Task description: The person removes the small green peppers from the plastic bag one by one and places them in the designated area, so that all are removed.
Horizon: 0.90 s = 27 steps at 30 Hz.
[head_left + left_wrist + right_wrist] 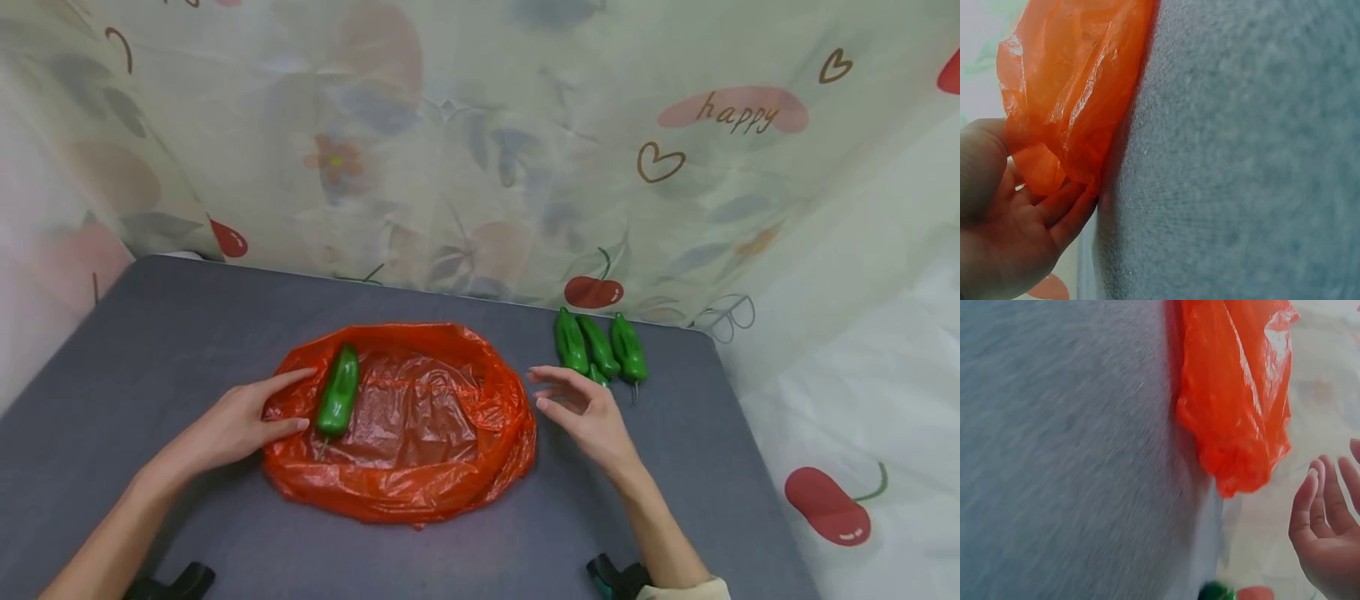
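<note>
A red plastic bag [420, 492] lies spread on the table with its mouth facing up and its rim rolled into a ring. Inside, near its left side, is one green pepper [340, 392]. My left hand [238, 421] grips the bag's left rim; the left wrist view shows the plastic [1079, 81] between thumb and fingers. Off the bag's right edge, my right hand [588, 412] is held in the air with loosely bent fingers and nothing in them. Several green peppers [597, 346] lie together just beyond it, one partly hidden.
The grey tabletop [450, 558] extends around the bag. A patterned curtain [480, 150] hangs along the table's back edge, with more of it at both sides. Dark straps [618, 577] show near the wrists at the bottom.
</note>
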Each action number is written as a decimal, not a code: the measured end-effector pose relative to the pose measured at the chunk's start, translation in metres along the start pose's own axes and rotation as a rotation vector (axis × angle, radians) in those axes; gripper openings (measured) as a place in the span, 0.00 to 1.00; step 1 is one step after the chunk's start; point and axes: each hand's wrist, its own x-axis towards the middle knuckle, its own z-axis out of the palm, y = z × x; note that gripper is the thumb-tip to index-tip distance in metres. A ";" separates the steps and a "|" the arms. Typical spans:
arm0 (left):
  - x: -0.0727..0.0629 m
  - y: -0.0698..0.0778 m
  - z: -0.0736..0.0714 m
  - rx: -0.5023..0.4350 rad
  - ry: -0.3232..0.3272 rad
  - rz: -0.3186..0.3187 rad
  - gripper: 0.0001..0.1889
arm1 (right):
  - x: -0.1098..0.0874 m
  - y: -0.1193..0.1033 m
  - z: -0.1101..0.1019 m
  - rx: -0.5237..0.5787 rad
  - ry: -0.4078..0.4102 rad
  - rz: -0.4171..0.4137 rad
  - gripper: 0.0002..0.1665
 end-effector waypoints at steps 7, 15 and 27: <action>0.000 0.001 0.000 0.006 0.008 0.010 0.38 | 0.017 -0.013 0.025 0.013 -0.037 -0.048 0.21; -0.001 0.004 0.002 -0.001 0.000 0.001 0.38 | 0.029 -0.022 0.056 0.051 -0.109 -0.095 0.21; -0.001 0.005 0.003 -0.003 0.006 0.017 0.38 | 0.029 -0.028 0.086 0.057 -0.143 -0.069 0.23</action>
